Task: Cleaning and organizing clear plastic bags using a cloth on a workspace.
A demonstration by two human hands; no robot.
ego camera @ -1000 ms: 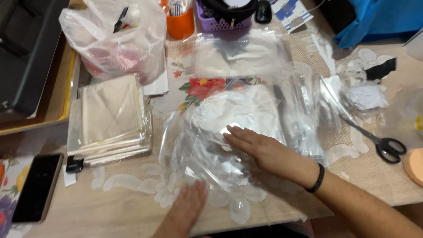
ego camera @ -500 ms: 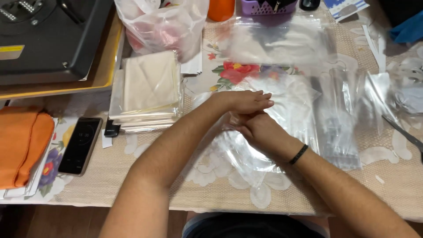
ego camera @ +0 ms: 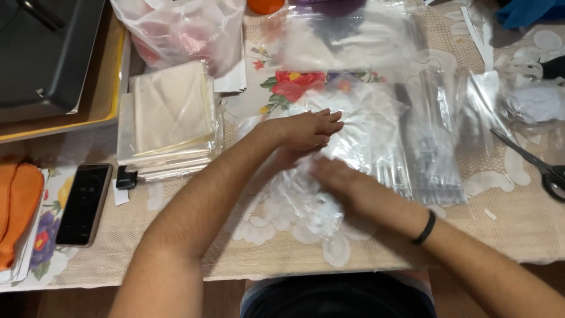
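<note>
My left hand (ego camera: 306, 131) lies flat, fingers together, pressing on a clear plastic bag (ego camera: 359, 132) with something white inside, in the middle of the table. My right hand (ego camera: 335, 176), blurred, rests on the near edge of the same bag, just under the left hand. A black band is on my right wrist (ego camera: 425, 227). Beside the bag on the right lies a stack of empty clear bags (ego camera: 432, 147).
A pile of cream fabric packed in plastic (ego camera: 168, 121) sits to the left, a black phone (ego camera: 85, 203) nearer the edge, orange cloth (ego camera: 17, 203) far left. A filled plastic bag (ego camera: 182, 32) stands at the back. Scissors (ego camera: 538, 165) lie at right.
The view shifted left, then slightly right. My left hand came up from the table's front edge onto the bag. My right hand slid back toward me along the bag.
</note>
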